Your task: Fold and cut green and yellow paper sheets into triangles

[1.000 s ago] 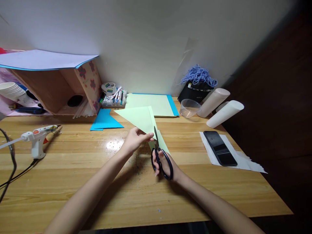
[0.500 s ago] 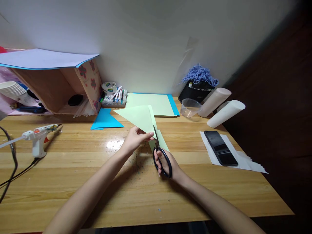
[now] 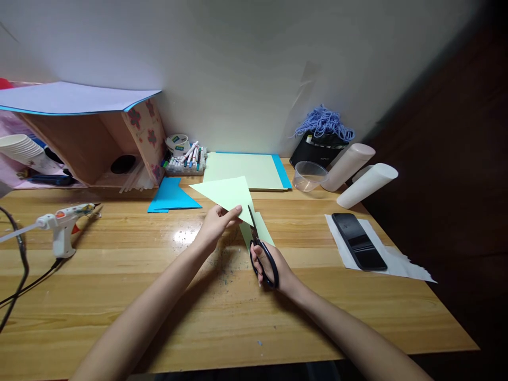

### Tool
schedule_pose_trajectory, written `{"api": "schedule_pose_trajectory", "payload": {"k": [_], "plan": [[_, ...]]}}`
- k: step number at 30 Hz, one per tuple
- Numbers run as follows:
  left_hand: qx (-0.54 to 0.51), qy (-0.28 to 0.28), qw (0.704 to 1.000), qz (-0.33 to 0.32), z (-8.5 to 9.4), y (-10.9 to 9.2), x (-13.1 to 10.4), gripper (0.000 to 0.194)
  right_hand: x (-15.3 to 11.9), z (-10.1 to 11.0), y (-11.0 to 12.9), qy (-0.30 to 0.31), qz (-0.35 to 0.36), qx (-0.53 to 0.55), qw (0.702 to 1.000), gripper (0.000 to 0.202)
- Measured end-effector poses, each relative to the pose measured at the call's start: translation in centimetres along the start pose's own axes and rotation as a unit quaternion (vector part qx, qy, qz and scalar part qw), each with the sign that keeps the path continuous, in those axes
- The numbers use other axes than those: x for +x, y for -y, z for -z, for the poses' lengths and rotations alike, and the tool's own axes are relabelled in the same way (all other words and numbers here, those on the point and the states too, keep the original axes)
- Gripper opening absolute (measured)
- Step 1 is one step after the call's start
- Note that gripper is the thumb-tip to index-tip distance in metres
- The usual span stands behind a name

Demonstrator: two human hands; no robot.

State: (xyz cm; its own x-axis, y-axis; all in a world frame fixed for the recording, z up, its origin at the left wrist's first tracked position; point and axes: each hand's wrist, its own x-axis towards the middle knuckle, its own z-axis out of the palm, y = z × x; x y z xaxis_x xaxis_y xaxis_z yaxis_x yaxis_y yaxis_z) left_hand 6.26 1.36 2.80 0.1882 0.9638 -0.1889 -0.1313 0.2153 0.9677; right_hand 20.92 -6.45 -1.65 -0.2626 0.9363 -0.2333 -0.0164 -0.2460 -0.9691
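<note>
My left hand pinches a pale green triangle of paper between thumb and fingers, near its lower right corner. Black-handled scissors are in my right hand, with fingers through the loops. Their blades point up and away, right at the paper's right edge. Another pale green piece of paper lies on the table beneath the scissors, partly hidden by my hands and the blades. Blue cut paper rests on the table beyond my left hand.
Pale green sheets lie by the wall beside a marker box. A glue gun with a cable stands left, before a cardboard box. Right are a clear cup, white rolls and a phone.
My left thumb has shifted left and up along the triangle, which sits slightly lower. The narrow strip along its right edge no longer shows. The scissors stay almost in place.
</note>
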Motion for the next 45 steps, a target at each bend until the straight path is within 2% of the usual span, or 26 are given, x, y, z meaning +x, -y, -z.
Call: {"api": "schedule_pose_trajectory", "payload": {"k": [6,10,21,29,38,45], "plan": [[0.060,-0.036,0.997,-0.022,0.02,0.47,0.34,0.036,0.30,-0.13,-0.41,0.009,-0.034,0.009,0.999,0.057],[0.093,-0.023,0.995,-0.024,-0.05,0.70,0.34,0.032,0.46,-0.16,-0.44,0.024,-0.042,0.031,0.998,0.061],[0.075,-0.007,0.997,-0.024,-0.19,0.84,0.33,0.031,0.62,-0.14,-0.51,0.013,-0.044,0.027,0.999,0.059],[0.111,-0.027,0.993,-0.032,-0.18,0.91,0.34,0.029,0.37,-0.29,-0.52,0.022,-0.030,0.022,0.999,0.062],[0.092,-0.007,0.995,-0.034,-0.23,0.84,0.32,0.029,0.49,-0.28,-0.60,0.023,-0.033,0.039,0.998,0.063],[0.087,-0.018,0.996,-0.029,-0.25,0.95,0.27,0.030,0.39,-0.27,-0.52,0.025,-0.035,0.042,0.998,0.064]]}}
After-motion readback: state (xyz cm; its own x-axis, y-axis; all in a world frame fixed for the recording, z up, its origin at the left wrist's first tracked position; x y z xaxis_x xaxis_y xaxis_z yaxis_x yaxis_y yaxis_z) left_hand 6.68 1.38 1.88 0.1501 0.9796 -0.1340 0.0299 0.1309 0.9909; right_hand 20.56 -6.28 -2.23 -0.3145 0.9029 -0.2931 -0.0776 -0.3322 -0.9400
